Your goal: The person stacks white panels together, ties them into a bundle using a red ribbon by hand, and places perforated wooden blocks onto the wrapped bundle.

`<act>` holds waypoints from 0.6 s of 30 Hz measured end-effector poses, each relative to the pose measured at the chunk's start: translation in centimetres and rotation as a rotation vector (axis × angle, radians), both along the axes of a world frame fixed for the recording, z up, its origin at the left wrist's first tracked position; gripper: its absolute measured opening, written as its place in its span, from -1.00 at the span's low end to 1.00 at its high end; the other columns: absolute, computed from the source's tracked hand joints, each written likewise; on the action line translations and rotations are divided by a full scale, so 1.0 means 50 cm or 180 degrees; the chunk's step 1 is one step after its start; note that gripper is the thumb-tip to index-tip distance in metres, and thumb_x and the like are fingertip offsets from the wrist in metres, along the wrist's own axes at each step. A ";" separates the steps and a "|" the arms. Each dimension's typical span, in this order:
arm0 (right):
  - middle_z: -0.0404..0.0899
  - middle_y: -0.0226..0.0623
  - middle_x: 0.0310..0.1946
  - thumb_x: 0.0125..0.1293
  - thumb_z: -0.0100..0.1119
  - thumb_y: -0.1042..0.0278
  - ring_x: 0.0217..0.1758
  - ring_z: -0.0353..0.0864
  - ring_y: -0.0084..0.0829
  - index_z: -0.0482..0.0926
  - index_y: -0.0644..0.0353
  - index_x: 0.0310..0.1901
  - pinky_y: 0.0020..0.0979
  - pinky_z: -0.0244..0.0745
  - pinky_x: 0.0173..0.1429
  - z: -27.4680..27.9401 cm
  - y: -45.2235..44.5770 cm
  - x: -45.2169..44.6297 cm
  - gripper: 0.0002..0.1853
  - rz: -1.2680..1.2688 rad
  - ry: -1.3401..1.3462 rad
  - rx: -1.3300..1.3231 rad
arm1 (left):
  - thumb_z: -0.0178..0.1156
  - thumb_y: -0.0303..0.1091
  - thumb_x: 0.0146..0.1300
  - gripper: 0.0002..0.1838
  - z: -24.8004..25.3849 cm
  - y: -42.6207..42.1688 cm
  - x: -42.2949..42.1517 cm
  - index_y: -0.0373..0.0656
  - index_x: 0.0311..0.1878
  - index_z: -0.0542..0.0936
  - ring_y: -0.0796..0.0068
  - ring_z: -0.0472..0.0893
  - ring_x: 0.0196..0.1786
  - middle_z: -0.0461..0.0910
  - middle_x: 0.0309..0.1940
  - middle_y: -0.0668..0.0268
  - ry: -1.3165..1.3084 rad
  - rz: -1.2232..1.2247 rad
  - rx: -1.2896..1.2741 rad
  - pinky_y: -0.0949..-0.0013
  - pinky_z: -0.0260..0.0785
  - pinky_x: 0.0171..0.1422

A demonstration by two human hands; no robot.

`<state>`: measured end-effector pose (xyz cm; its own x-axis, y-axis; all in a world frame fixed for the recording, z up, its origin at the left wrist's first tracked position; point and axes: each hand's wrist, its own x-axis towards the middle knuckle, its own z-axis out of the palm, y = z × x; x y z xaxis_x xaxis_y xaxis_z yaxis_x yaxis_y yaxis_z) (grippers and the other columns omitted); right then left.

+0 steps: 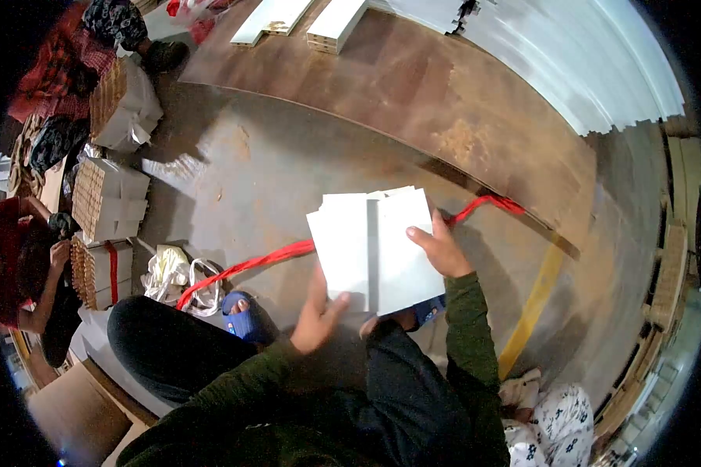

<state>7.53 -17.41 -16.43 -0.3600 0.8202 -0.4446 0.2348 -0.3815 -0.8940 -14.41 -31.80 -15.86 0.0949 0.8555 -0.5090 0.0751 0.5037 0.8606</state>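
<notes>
A stack of white flat pieces [343,253], its edges uneven and a grey strip running down its middle, lies between my two hands above my lap. My left hand [316,315] is at the lower left edge, thumb on the face and fingers hidden behind it. On the right edge is my right hand [444,247], its thumb on the face and its fingers along the side. A bundle of red strands [265,261] passes behind the stack and comes out on both sides, reaching the brown board [382,93] at the right.
Bundled stacks of pieces [110,198] stand at the left, beside a person's arm [48,284]. White plastic bags [166,272] lie by my blue sandal [245,319]. Long white panels [553,62] rest at the upper right. Patterned white cloth [561,424] is at the lower right.
</notes>
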 end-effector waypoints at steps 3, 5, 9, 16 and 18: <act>0.14 -0.05 0.25 0.16 0.09 0.30 0.30 0.13 -0.33 -0.11 0.31 0.33 -0.29 0.11 0.29 -0.019 -0.004 0.006 -0.21 -0.0084 0.0242 0.0078 | 0.02 -0.36 0.25 -0.23 0.016 0.009 0.007 -0.28 0.37 -0.21 0.19 -0.16 0.43 -0.17 0.38 0.02 0.0183 -0.0102 0.0531 0.22 -0.27 0.44; 0.11 0.00 0.26 0.14 0.12 0.27 0.31 0.12 -0.27 -0.09 0.30 0.33 -0.27 0.10 0.30 -0.027 -0.011 0.010 -0.20 -0.0197 0.0049 0.0133 | 0.02 -0.36 0.25 -0.23 0.020 0.002 0.003 -0.28 0.37 -0.20 0.19 -0.14 0.43 -0.16 0.38 0.02 0.0288 -0.0200 0.0584 0.23 -0.26 0.43; 0.10 0.10 0.22 0.04 0.25 0.10 0.24 0.22 -0.04 -0.05 0.27 0.32 -0.19 0.18 0.26 0.110 -0.024 -0.042 -0.09 -0.0164 -0.2374 0.2159 | -0.01 -0.32 0.28 -0.26 0.043 -0.001 -0.005 -0.23 0.38 -0.18 0.19 -0.03 0.40 -0.16 0.38 0.07 0.0225 0.0344 0.0487 0.23 -0.06 0.37; 0.01 0.06 0.25 -0.15 0.28 0.05 0.12 0.24 0.07 0.04 0.23 0.30 -0.12 0.24 0.16 0.141 -0.090 -0.182 -0.03 0.0859 -0.2156 0.2314 | -0.07 -0.40 0.28 -0.40 0.020 -0.008 -0.001 -0.26 0.35 0.01 0.30 0.11 0.33 0.08 0.30 0.07 -0.0137 0.0816 0.0819 0.33 0.06 0.32; -0.01 0.04 0.26 -0.16 0.23 0.24 0.11 0.23 0.06 0.03 0.25 0.29 -0.09 0.22 0.17 0.137 -0.081 -0.181 -0.08 0.0700 -0.1947 0.2272 | -0.04 -0.44 0.26 -0.39 0.026 -0.009 -0.007 -0.27 0.35 0.02 0.28 0.11 0.33 0.08 0.31 0.08 -0.0556 0.0899 0.0411 0.30 0.06 0.32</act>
<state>-1.50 -21.48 -9.56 -0.4094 0.9119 -0.0291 0.7383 0.3124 -0.5977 -14.75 -32.22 -14.59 -0.0784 0.9167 -0.3918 -0.2056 0.3697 0.9061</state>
